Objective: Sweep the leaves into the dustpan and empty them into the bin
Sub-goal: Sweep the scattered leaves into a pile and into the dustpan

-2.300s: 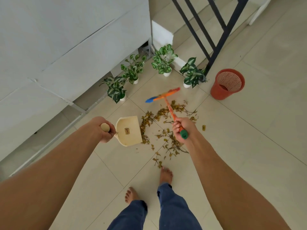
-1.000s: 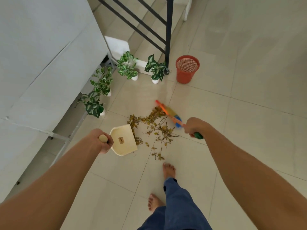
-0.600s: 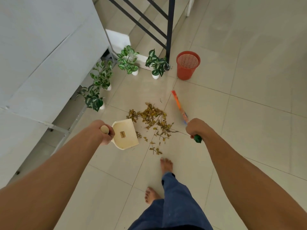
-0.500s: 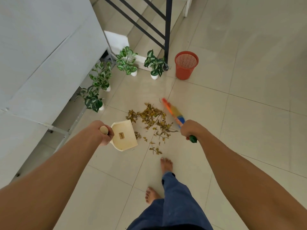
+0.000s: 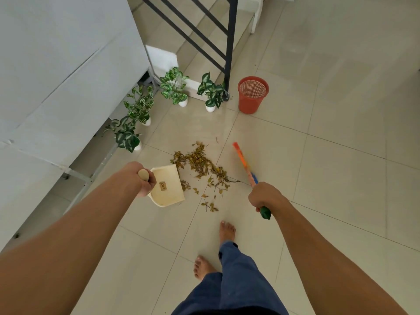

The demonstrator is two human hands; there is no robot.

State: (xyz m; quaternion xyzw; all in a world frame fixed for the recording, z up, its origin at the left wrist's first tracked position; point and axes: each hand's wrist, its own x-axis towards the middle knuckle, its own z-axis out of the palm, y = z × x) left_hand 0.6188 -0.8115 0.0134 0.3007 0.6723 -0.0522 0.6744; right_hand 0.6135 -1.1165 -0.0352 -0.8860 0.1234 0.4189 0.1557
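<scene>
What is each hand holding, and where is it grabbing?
The left hand grips the dustpan by its handle. The right hand grips the brush near the green end of its handle.

We see soft, even daylight, bright and flat. The floor tiles (image 5: pixel 341 189) carry a pale sheen toward the upper right. Shadows are faint. Wide-angle distortion bends lines at the frame edges, and the forearms along the bottom look stretched and slightly soft.

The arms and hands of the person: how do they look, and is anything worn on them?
Both forearms are bare up to the picture's edge: no sleeves, gloves, watch or rings show on the left hand or the right hand. The nails look short and unpainted.
</scene>
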